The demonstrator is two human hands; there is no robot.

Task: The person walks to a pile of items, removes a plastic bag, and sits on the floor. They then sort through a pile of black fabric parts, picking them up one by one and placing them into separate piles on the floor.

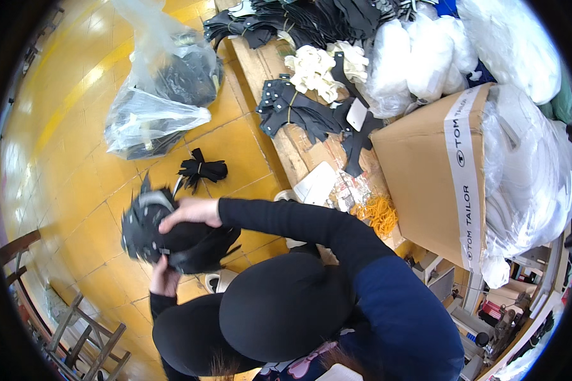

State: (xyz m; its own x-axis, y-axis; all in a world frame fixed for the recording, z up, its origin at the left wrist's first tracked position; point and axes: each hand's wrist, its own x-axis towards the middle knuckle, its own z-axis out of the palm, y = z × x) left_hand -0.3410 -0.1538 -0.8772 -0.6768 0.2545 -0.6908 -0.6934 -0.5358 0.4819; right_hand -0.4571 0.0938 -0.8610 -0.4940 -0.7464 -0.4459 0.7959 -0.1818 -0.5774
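In front of my knees, above the yellow floor, I hold a thick bundle of black fabric pieces with small pale tags on it. My right hand grips it from above, thumb and fingers pressed on the cloth. From below, my left hand holds the near edge, its fingers partly hidden by the fabric. On the floor just beyond the bundle lies a smaller tied bunch of black strips. Farther off stands a clear plastic bag with dark pieces inside.
A wooden table on the right carries tied black fabric cutouts, cream cloth pieces, orange cords and white plastic-wrapped bundles. A cardboard box tilts at its near end. A wooden stool stands at lower left.
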